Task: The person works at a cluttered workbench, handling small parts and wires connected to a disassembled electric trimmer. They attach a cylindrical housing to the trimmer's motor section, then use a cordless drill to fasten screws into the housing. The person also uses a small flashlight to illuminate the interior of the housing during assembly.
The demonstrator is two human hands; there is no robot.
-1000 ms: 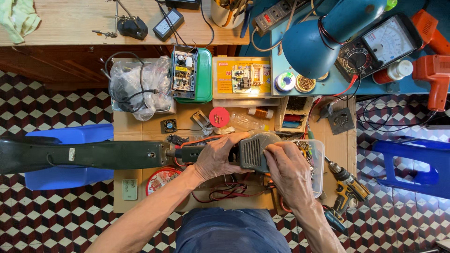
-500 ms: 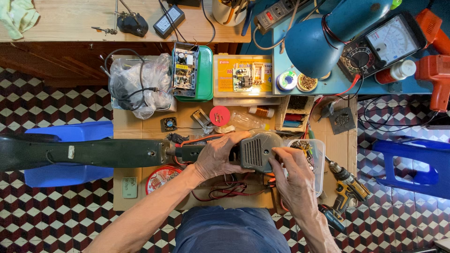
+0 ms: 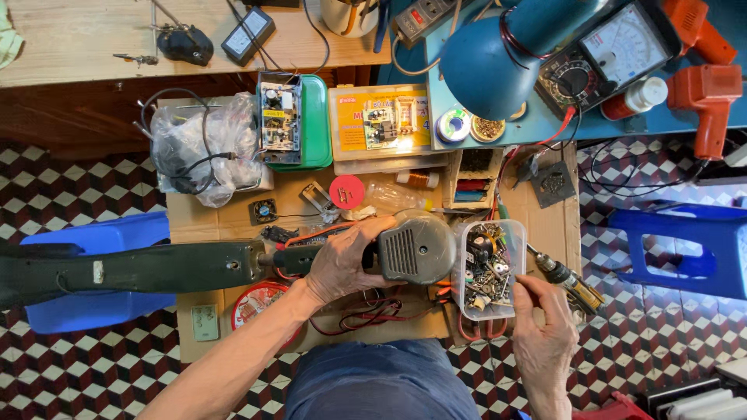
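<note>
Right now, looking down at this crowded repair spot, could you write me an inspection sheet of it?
Surface: cardboard sheet on checkered floor.
Job's things: long dark power tool, grey motor housing.
Clutter: clear parts box, green tray, bagged wires.
Hands: left hand grips the tool's neck; right hand holds a screwdriver.
Cables: red leads under the tool.
Surroundings: blue lamp, analogue meter, blue stool.

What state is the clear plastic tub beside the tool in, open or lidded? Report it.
Open. The clear plastic tub has no lid on it, and the loose screws and small metal parts heaped inside show directly from above.
</note>
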